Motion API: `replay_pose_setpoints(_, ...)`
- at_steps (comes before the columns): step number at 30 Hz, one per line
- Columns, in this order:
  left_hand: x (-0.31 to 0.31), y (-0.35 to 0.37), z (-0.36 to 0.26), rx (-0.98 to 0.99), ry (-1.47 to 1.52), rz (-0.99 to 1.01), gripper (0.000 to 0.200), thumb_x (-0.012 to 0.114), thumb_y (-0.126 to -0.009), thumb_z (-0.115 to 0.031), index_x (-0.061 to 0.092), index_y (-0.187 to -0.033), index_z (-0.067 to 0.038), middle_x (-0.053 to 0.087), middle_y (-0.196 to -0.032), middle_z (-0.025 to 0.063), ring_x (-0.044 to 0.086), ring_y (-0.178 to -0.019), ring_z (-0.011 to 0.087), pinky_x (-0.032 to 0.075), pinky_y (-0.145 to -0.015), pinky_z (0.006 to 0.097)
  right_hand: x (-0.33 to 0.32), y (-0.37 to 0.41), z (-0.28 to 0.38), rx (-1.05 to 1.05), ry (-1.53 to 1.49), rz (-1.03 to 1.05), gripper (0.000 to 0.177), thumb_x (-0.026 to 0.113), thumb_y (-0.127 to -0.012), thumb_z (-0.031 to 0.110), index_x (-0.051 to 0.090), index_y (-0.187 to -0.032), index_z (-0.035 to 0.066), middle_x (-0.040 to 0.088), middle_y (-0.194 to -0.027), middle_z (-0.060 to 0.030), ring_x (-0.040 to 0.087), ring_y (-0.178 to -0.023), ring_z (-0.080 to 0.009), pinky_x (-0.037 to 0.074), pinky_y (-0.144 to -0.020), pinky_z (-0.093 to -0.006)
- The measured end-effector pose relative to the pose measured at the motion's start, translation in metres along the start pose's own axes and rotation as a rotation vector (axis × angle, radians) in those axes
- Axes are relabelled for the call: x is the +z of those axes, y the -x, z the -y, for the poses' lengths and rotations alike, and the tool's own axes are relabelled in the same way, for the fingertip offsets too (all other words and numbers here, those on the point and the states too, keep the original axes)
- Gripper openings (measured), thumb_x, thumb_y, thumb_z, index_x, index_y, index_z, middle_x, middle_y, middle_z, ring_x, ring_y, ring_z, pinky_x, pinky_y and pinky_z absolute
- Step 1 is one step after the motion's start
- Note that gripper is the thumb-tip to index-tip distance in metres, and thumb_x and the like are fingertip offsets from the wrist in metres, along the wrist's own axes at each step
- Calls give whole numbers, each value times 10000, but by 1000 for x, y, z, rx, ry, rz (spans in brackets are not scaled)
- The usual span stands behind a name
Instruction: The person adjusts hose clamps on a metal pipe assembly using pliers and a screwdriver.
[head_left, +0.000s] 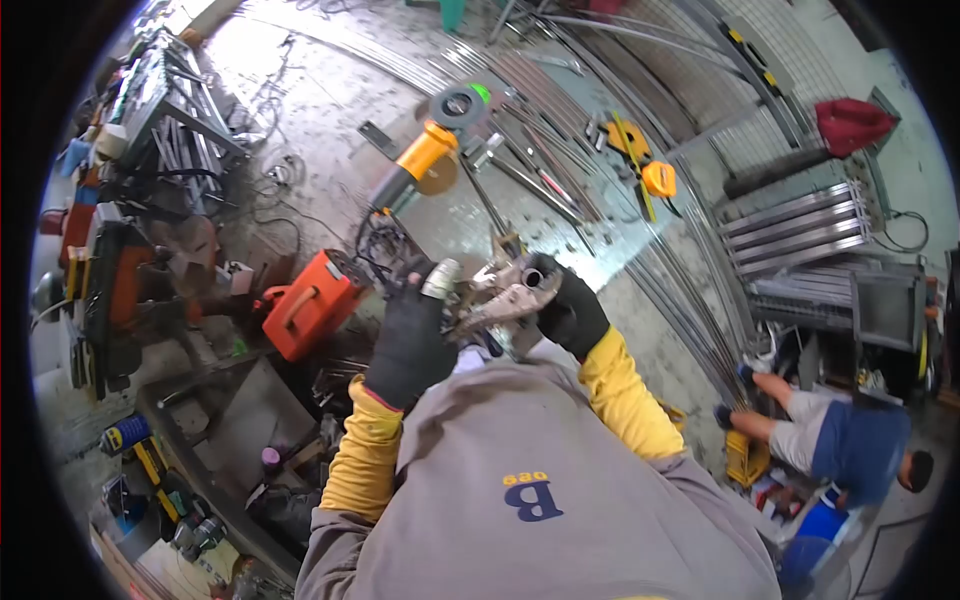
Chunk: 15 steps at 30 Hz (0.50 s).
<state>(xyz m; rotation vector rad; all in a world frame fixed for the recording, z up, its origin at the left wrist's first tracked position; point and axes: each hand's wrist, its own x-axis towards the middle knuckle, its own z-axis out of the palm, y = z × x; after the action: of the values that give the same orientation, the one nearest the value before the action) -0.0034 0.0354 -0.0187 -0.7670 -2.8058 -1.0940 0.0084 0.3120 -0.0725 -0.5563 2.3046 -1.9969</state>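
A worn, rust-stained curved metal piece (508, 303) with a short round tube end is held up in front of my chest. My right hand (575, 312), in a dark glove, is closed around its tube end. On the other side my left hand (412, 330), also gloved and with pale wrapping on one finger, is curled against the piece's left end. Its fingertips are partly hidden. Just beyond the hands, a yellow angle grinder (425, 150) lies on the metal work surface (455, 225).
An orange-red case (312, 305) stands left of my hands. Several metal rods (540, 165) and a yellow tape measure (659, 179) lie ahead. Steel tubes (800, 232) are stacked at right, near another person (850, 440) sitting low. Cables (290, 215) trail at left.
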Motion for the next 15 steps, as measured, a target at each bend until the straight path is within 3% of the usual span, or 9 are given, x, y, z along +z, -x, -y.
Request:
replay_pose_setpoints(1, -1, 3, 0, 29, 31, -39, 806, 712, -723, -21, 482, -1496, -13, 538, -1413, 271, 520, -1312, 499, 419, -1150, 548, 2, -2, -4, -67, -153, 5, 418, 593, -1084, 265, 576, -1394, -15, 667, -1288, -100, 628, -1243, -198, 492, -1086, -361)
replay_pose_setpoints(3, 4, 19, 7, -33, 108, 23, 893, 773, -681, -27, 457, -1516, -14, 503, -1449, 277, 469, -1378, 493, 393, -1193, 518, 14, -7, -9, 449, -964, -72, 340, 595, -1099, 277, 615, -1314, 16, 649, -1196, -59, 619, -1146, -165, 482, -1045, -339)
replay_pose_setpoints(5, 8, 39, 11, -115, 173, 23, 891, 754, -681, -3, 452, -1519, -1, 493, -1475, 286, 458, -1397, 501, 388, -1203, 528, 16, -5, -9, 553, -946, -95, 308, 598, -1100, 282, 629, -1284, 37, 646, -1200, -44, 612, -1137, -147, 481, -1027, -324)
replay_pose_setpoints(6, 12, 50, 19, -113, 232, 15, 870, 710, -705, 14, 441, -1533, 12, 492, -1495, 275, 465, -1425, 457, 375, -1219, 495, 22, -12, 4, 301, -694, -97, 344, 633, -1077, 342, 635, -1261, 52, 648, -1124, -32, 625, -1024, -141, 500, -937, -311)
replay_pose_setpoints(7, 15, 62, 23, -124, 235, 13, 870, 710, -705, 14, 441, -1533, 12, 492, -1495, 275, 465, -1425, 457, 375, -1219, 495, 9, -16, 11, 495, -1077, 22, 384, 636, -1066, 414, 639, -1224, 64, 638, -1031, -63, 611, -894, -184, 494, -841, -337)
replay_pose_setpoints(11, 21, 93, 29, -404, 522, -11, 809, 585, -763, 80, 431, -1554, 17, 565, -1470, 181, 523, -1416, 270, 376, -1207, 388, 3, -19, 12, 325, -1091, 45, 445, 575, -1087, 465, 623, -1203, 38, 634, -972, -107, 614, -830, -219, 512, -779, -370)
replay_pose_setpoints(13, 29, 110, 41, -659, 906, -113, 768, 588, -760, 80, 476, -1515, 7, 644, -1313, 156, 624, -1229, 247, 472, -1092, 378, 3, -17, 15, 310, -1052, 14, 449, 581, -1084, 462, 623, -1214, 34, 635, -975, -116, 617, -835, -222, 512, -780, -374)
replay_pose_setpoints(14, 27, 118, 48, -864, 1057, -88, 654, 585, -813, 88, 501, -1459, 32, 656, -1175, 105, 644, -1039, 223, 525, -911, 340, 3, -18, 14, 317, -1038, 7, 455, 586, -1081, 464, 622, -1220, 32, 636, -977, -116, 617, -836, -222, 511, -778, -374)
replay_pose_setpoints(15, 28, 128, 58, -865, 1059, -88, 654, 585, -813, 88, 501, -1459, 32, 656, -1175, 105, 644, -1039, 223, 525, -911, 340, 3, -18, 13, 323, -1026, 2, 461, 590, -1077, 466, 621, -1226, 31, 636, -979, -116, 618, -837, -222, 509, -776, -374)
